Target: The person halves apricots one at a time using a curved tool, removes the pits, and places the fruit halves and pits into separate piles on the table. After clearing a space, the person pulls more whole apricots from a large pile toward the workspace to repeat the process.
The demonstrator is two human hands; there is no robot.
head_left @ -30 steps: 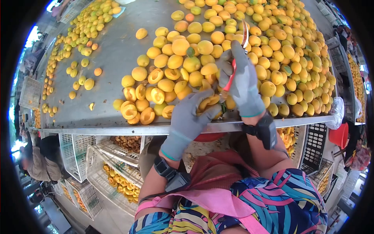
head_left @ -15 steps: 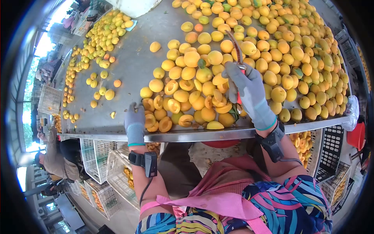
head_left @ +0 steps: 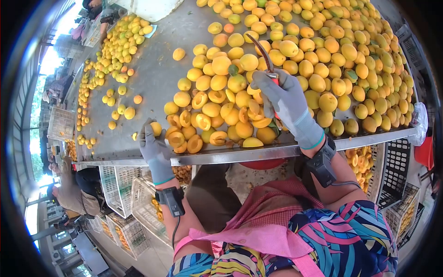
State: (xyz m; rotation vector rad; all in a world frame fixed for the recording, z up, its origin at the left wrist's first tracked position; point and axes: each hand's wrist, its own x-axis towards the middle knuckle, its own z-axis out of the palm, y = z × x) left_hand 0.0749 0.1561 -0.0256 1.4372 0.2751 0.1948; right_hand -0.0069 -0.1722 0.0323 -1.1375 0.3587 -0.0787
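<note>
My left hand (head_left: pixel 154 147), in a grey glove, is at the table's front edge, left of the main pile. A yellow apricot (head_left: pixel 156 129) sits between its bent fingers and thumb. My right hand (head_left: pixel 287 98), gloved too, is wrapped round the red handle of a curved knife (head_left: pixel 264 54). The dark, hooked blade points up and away over the fruit. Between my hands lie several halved apricots (head_left: pixel 203 121), some with pits showing, mixed with whole ones. A heap of whole apricots (head_left: pixel 337 60) spreads behind and right of my right hand.
The metal table (head_left: pixel 152 78) ends in a raised front rim (head_left: pixel 221 158). A smaller apricot pile (head_left: pixel 117 48) lies far left, near a white container (head_left: pixel 152 7). Below stand plastic crates (head_left: pixel 117 187) and a black crate (head_left: pixel 394 166). Another person (head_left: pixel 69 187) is at the left.
My left hand has shifted slightly left and turned, and an apricot now shows at its fingers. My right hand has moved a little left with the knife. The view has shifted slightly.
</note>
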